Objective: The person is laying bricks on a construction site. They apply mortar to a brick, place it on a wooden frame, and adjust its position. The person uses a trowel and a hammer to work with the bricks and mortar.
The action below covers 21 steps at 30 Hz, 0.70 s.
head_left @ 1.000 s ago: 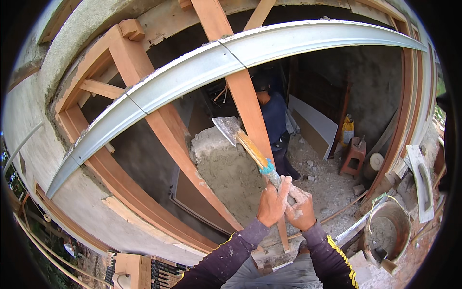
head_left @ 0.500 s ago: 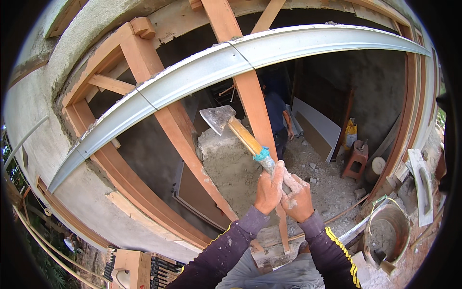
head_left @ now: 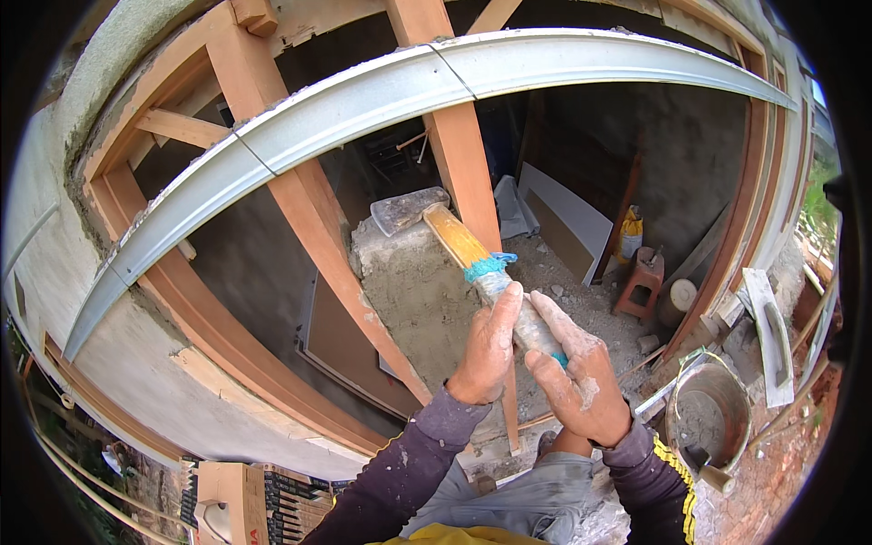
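Note:
A hatchet (head_left: pixel 461 243) slants up and to the left in front of me, its grey, worn head over the top of a rough cement block (head_left: pixel 413 300). Its wooden handle is wrapped in pale plastic and teal strips. My left hand (head_left: pixel 490 350) is closed on the wrapped grip, thumb lying along it, other fingers mostly hidden. Beside the butt of the handle is my right hand (head_left: pixel 581 386), dusty with cement, thumb and fingers apart and stretched out. The handle end shows between its thumb and forefinger without being clasped.
A bowed metal channel (head_left: pixel 363 109) crosses in front of orange-brown wooden posts (head_left: pixel 459 173). At right stand a bucket of mortar (head_left: pixel 708 409), a long trowel-like float (head_left: pixel 767 336) and a red stool (head_left: pixel 642 282). An open cardboard box (head_left: pixel 232 504) sits at lower left.
My right hand has loosened from the handle and spread its fingers, while the left keeps its grip. The hatchet's head has turned. The person inside is no longer visible.

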Available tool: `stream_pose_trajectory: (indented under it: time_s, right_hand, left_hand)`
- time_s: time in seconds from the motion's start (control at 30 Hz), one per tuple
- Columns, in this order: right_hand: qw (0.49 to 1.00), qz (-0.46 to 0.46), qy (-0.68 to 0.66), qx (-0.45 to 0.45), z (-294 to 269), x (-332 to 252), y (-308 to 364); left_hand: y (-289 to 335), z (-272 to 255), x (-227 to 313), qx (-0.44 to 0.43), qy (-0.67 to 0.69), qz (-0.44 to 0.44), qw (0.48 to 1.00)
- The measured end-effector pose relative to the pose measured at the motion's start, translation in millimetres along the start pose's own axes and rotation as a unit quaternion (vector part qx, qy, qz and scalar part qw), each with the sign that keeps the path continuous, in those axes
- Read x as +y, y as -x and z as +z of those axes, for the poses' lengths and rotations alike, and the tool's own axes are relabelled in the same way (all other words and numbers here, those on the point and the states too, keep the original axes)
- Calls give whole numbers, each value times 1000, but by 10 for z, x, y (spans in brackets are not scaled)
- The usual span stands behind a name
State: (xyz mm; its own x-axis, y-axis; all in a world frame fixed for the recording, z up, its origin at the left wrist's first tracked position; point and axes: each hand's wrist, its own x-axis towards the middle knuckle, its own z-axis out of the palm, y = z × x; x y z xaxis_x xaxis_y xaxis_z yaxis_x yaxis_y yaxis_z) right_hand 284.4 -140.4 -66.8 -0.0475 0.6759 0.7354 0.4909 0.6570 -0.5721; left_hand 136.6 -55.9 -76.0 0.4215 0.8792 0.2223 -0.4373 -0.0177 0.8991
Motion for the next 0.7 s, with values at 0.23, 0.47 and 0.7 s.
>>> stream_pose_trajectory:
  time_s: [0.23, 0.47, 0.7]
  right_hand:
    - [947, 215, -219, -90, -96, -343, -396]
    - [844, 347, -386, -133, -177, -454, -769]
    - [868, 288, -399, -70, 141, -540, -642]
  left_hand:
    - [-144, 12, 358, -16, 68, -20, 997]
    - [-299, -110, 577, -53, 34, -16, 998]
    - [-306, -267, 661, -61, -30, -28, 997]
